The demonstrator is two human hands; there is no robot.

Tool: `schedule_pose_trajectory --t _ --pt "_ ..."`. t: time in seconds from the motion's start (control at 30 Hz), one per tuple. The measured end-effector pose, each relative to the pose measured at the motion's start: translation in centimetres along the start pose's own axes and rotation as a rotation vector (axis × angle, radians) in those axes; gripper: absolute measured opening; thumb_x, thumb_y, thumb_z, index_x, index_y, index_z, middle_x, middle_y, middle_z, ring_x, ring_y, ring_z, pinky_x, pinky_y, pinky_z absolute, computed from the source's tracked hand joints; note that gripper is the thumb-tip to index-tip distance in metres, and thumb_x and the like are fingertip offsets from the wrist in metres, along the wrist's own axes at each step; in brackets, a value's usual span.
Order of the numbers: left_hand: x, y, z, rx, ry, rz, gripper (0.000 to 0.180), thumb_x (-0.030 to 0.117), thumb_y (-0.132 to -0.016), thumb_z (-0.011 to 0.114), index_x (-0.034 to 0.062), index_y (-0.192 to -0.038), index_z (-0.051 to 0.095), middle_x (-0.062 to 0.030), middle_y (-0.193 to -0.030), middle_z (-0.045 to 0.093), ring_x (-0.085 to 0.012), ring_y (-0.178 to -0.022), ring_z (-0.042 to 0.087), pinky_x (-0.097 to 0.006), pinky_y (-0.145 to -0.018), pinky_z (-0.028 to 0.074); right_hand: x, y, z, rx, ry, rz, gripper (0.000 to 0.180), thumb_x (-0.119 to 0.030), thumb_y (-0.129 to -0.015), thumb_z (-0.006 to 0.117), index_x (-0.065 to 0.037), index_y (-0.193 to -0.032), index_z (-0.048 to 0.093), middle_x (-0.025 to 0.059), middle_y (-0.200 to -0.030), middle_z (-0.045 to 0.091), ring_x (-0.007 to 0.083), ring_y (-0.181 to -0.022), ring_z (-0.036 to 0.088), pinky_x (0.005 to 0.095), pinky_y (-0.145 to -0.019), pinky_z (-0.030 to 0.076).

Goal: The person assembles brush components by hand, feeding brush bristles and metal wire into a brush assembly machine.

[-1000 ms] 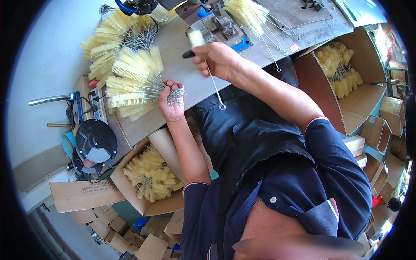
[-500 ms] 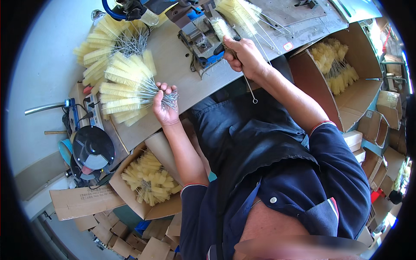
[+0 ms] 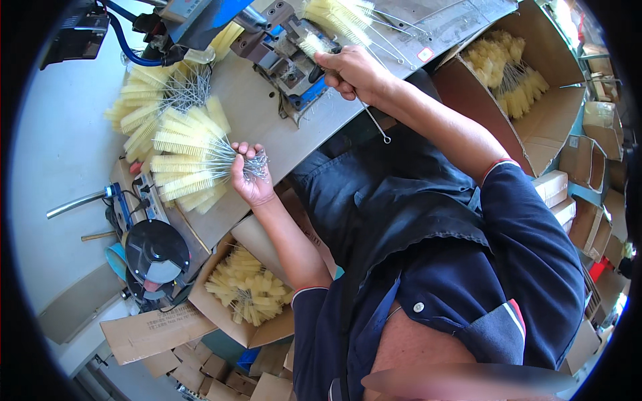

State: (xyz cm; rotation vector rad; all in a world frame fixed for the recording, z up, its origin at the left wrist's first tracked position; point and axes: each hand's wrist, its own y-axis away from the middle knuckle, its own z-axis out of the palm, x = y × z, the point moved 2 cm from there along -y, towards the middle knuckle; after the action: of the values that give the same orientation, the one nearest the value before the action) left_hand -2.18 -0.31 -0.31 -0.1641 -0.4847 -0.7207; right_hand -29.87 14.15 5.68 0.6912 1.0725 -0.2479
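My left hand (image 3: 253, 177) is closed round the twisted-wire stems of a fanned bunch of bottle brushes (image 3: 190, 154). Their pale yellow bristle heads point left, and the looped wire ends stick out past my fingers. My right hand (image 3: 358, 72) is closed on a single bottle brush (image 3: 311, 45), its bristle head beyond my thumb. This brush's looped wire end hangs below my hand, toward my apron. Just beyond the hand is a blue and steel bench fixture (image 3: 292, 70); a black knob or lever (image 3: 316, 72) shows right beside my fingers.
More brushes lie on the grey bench (image 3: 251, 134), behind the bunch and beyond the fixture. A machine head with a blue hose (image 3: 127, 47) overhangs the far left. Cardboard boxes of brushes stand at right (image 3: 552, 127) and lower left (image 3: 267, 331). A round black machine (image 3: 157, 247) is at left.
The view has shifted, bringing more of the overhead machine into sight. Both hands keep their holds. The right hand and its brush remain beside the fixture.
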Motion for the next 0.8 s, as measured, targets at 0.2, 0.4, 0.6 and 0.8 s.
schedule_pose_trajectory --t 0.2,0.4,0.6,0.8 --pt "-0.1 -0.1 0.6 -0.020 -0.019 0.016 0.037 0.007 -0.093 0.063 -0.0005 -0.128 0.050 -0.0086 -0.101 0.056 -0.0194 -0.091 0.055 -0.041 -0.098 0.046 -0.7 0.2 -2.3 0.122 0.263 -0.154 0.053 -0.037 -0.095 0.065 0.001 -0.059 0.059 0.0056 -0.050 0.054 0.0118 -0.036 0.045 0.0291 -0.036 0.037" --pt "-0.1 0.0 0.6 0.042 -0.011 0.041 0.049 0.023 -0.099 0.062 -0.0018 -0.138 0.046 -0.0086 -0.102 0.055 -0.0209 -0.095 0.055 -0.042 -0.098 0.045 -2.3 -5.3 -6.6 0.349 0.696 -0.353 0.056 -0.049 -0.090 0.068 -0.001 -0.062 0.065 0.0039 -0.050 0.054 0.0121 -0.042 0.050 0.0304 -0.042 0.040" --pt "-0.6 -0.7 0.6 0.035 0.003 0.066 0.049 0.027 -0.099 0.061 -0.0007 -0.136 0.047 -0.0065 -0.100 0.055 -0.0205 -0.094 0.055 -0.045 -0.099 0.046 -1.9 -5.7 -8.3 0.804 0.968 -0.826 0.054 -0.051 -0.091 0.065 -0.002 -0.112 0.070 0.0157 -0.084 0.073 0.0266 -0.078 0.070 0.0426 -0.073 0.052" --pt "0.2 0.2 0.3 0.097 -0.134 0.036 0.040 0.014 -0.091 0.071 0.0010 -0.125 0.056 -0.0056 -0.093 0.060 -0.0179 -0.084 0.061 -0.044 -0.088 0.054 1.1 1.3 4.1 0.019 0.630 -0.549 0.027 -0.024 -0.096 0.064 0.001 -0.100 0.075 0.0059 -0.080 0.070 0.0097 -0.074 0.063 0.0280 -0.063 0.049"
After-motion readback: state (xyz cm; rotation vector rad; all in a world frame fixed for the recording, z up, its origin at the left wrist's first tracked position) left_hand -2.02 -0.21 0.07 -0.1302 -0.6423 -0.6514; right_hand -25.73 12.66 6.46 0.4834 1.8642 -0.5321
